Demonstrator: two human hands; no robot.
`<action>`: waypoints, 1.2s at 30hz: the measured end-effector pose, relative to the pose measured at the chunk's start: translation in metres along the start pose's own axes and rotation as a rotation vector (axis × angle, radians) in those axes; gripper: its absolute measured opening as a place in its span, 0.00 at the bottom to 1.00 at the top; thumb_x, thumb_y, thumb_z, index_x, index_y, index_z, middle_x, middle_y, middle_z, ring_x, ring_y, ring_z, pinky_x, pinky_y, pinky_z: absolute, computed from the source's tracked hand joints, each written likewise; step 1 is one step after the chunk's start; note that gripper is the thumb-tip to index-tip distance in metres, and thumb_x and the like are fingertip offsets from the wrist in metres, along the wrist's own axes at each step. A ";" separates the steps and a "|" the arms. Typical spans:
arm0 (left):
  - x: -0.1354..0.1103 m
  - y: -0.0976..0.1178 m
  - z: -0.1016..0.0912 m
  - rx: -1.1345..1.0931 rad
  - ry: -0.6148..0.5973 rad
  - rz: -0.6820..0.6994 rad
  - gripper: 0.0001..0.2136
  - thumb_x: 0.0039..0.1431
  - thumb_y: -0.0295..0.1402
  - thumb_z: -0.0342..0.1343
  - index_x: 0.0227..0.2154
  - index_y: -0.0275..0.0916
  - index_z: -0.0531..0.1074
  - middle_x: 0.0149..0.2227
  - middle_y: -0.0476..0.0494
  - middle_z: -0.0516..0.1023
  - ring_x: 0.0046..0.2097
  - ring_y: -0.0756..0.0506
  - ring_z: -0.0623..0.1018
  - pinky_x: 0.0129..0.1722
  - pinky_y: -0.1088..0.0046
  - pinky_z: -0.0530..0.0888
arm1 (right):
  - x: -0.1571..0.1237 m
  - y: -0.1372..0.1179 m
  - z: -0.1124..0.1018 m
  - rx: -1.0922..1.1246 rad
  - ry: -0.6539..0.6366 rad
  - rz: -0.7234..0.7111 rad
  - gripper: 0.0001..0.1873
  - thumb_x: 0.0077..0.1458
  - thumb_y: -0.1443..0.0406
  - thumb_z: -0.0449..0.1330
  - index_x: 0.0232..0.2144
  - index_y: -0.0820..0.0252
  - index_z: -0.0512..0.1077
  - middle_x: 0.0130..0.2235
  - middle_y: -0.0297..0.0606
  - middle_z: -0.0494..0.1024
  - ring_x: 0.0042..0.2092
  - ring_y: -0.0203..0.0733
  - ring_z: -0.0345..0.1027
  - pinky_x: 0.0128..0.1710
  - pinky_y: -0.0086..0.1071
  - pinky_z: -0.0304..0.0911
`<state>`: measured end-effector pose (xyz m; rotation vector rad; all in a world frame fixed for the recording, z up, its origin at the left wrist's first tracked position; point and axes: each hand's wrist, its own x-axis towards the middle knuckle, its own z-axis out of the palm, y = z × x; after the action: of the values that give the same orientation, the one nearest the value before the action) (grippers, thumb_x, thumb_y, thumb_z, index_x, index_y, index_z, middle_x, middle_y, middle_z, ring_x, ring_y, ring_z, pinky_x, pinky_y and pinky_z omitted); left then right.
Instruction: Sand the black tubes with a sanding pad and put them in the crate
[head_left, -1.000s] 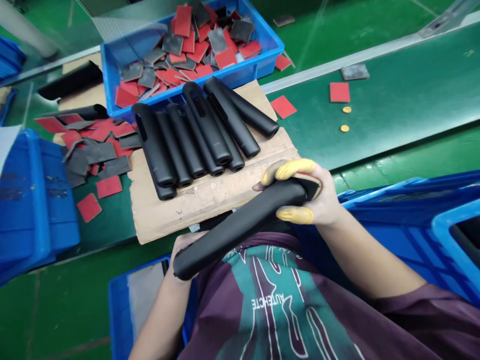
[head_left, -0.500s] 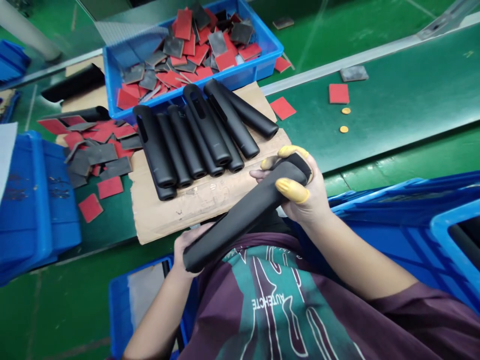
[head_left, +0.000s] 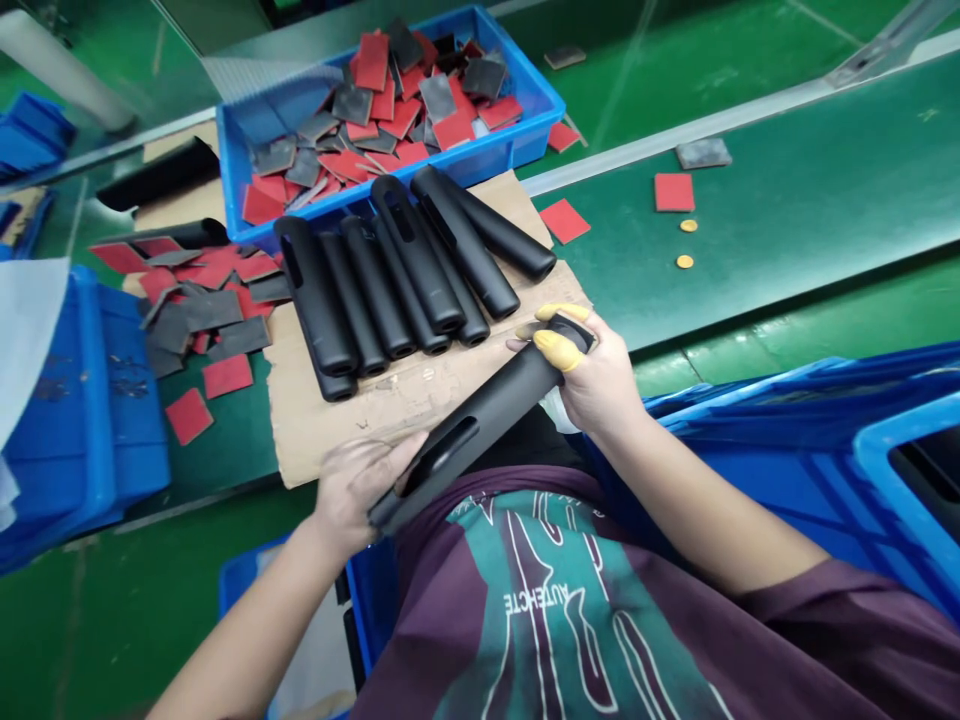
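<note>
Black matte sleeve (head_left: pixel 480 430) held diagonally in both hands above near edge of cardboard sheet (head_left: pixel 360 430). Judged light, stiff, faintly grippy; take hold at ends, clear of slot (head_left: pixel 442 455). Right hand (head_left: pixel 596 375) closed around upper end, yellow finger cots (head_left: pixel 551 350) on fingers. Left hand (head_left: pixel 360 490) half open, cradling lower end. Row of like sleeves (head_left: pixel 382 290) on sheet; blue crate (head_left: pixel 495 155) of red and grey pads (head_left: pixel 375 130) beyond; green conveyor belt (head_left: pixel 787 200) at right.

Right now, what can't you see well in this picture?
All in the head view:
- The held tube: its top end is behind the right hand.
- The lower tubes: mostly under the upper tubes.
- The gold discs: too small to show any marks.
</note>
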<state>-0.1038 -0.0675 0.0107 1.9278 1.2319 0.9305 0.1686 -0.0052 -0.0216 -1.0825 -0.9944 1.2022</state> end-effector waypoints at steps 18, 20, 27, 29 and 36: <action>-0.006 0.025 0.075 -1.083 0.188 -0.944 0.09 0.45 0.35 0.65 0.20 0.37 0.72 0.09 0.58 0.52 0.14 0.57 0.51 0.18 0.78 0.54 | 0.017 0.013 -0.020 -0.270 0.033 -0.373 0.26 0.58 0.47 0.60 0.56 0.48 0.71 0.59 0.40 0.74 0.58 0.50 0.70 0.63 0.49 0.62; -0.007 0.021 0.078 -0.999 0.238 -0.929 0.11 0.42 0.36 0.66 0.17 0.38 0.69 0.09 0.58 0.52 0.14 0.57 0.52 0.18 0.78 0.54 | 0.019 0.020 -0.031 -0.433 -0.052 -0.417 0.25 0.59 0.50 0.60 0.56 0.49 0.73 0.58 0.41 0.76 0.59 0.52 0.69 0.64 0.50 0.60; -0.004 0.009 0.081 -0.853 0.356 -0.872 0.08 0.37 0.34 0.65 0.20 0.37 0.73 0.10 0.58 0.58 0.14 0.57 0.56 0.19 0.78 0.53 | 0.025 0.039 -0.050 -0.971 -0.239 -0.492 0.27 0.63 0.50 0.53 0.57 0.56 0.73 0.58 0.52 0.72 0.59 0.56 0.66 0.60 0.55 0.62; -0.003 0.008 0.079 -0.831 0.355 -0.861 0.07 0.36 0.32 0.64 0.19 0.37 0.73 0.10 0.59 0.58 0.14 0.58 0.56 0.19 0.78 0.53 | 0.024 0.033 -0.050 -1.142 -0.232 -0.442 0.28 0.63 0.50 0.52 0.58 0.56 0.72 0.52 0.53 0.74 0.56 0.57 0.68 0.56 0.54 0.65; -0.002 0.006 0.076 -0.753 0.314 -0.798 0.05 0.37 0.31 0.61 0.22 0.36 0.76 0.10 0.58 0.60 0.14 0.57 0.56 0.17 0.78 0.53 | 0.023 0.001 -0.044 -1.476 -0.326 -0.121 0.35 0.60 0.46 0.54 0.66 0.49 0.61 0.38 0.43 0.81 0.38 0.52 0.74 0.35 0.41 0.70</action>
<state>-0.0385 -0.0831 -0.0256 0.6295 1.3808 1.0467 0.2132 0.0136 -0.0313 -1.8767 -2.2918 0.3758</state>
